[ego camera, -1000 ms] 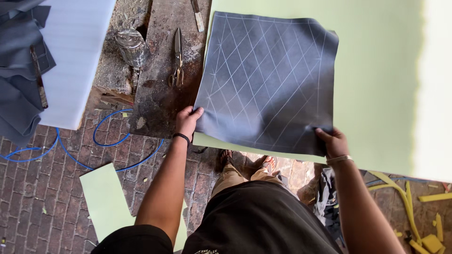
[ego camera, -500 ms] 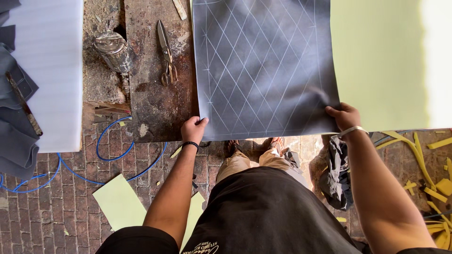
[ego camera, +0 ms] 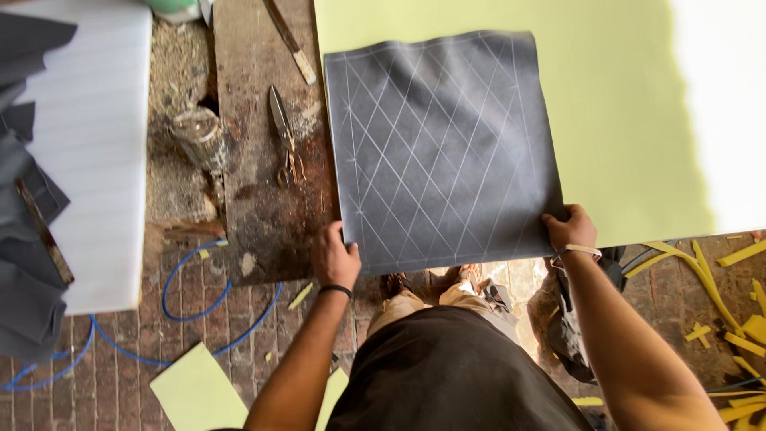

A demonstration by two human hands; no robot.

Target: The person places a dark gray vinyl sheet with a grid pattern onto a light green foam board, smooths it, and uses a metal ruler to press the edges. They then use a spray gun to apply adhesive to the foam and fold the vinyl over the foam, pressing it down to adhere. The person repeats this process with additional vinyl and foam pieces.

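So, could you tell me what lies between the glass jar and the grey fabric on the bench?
The head view shows scissors on the stained wood between jar and fabric.

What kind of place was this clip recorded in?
Probably a small upholstery or sewing workshop. Both hands hold a grey fabric square marked with a chalked diamond grid over a yellow-green foam sheet, shears lie on a worn wooden bench, and foam offcuts litter the brick floor.

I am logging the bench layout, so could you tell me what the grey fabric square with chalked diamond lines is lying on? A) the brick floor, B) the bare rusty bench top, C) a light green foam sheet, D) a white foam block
C: the grey fabric square is spread over the light green foam sheet, with the left hand and right hand gripping its near corners.
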